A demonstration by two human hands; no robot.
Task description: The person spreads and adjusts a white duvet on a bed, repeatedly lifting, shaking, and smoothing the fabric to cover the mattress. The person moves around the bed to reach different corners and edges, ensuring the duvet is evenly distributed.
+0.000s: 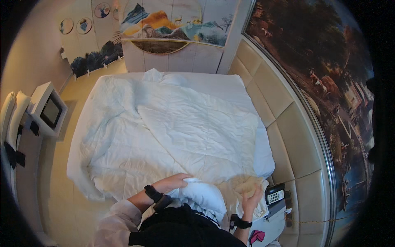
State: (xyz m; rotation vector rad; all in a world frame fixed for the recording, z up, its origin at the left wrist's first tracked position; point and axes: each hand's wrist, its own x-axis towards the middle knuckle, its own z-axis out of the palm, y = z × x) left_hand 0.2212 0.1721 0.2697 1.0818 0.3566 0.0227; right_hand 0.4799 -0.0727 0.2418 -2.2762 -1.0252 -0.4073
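A rumpled white quilt (197,123) lies unevenly over the bed, with a fold running diagonally across it. At the near edge of the bed my left hand (172,182) grips the edge of a white cloth (205,196) that bulges in front of my body. To the right, my right hand (252,199) is at a bunched, cream-coloured part of the bedding (243,185), its fingers partly spread; whether they hold any of it I cannot tell. White sheet (216,81) shows along the bed's far edge. Both wrists wear black bands.
A telephone (275,196) and a pink cloth (257,236) are on the bedside table (273,227) at lower right. The padded headboard (284,136) lines the right side. A white box-like unit (49,109) and white cushions (17,114) stand at left, beyond the floor (58,173).
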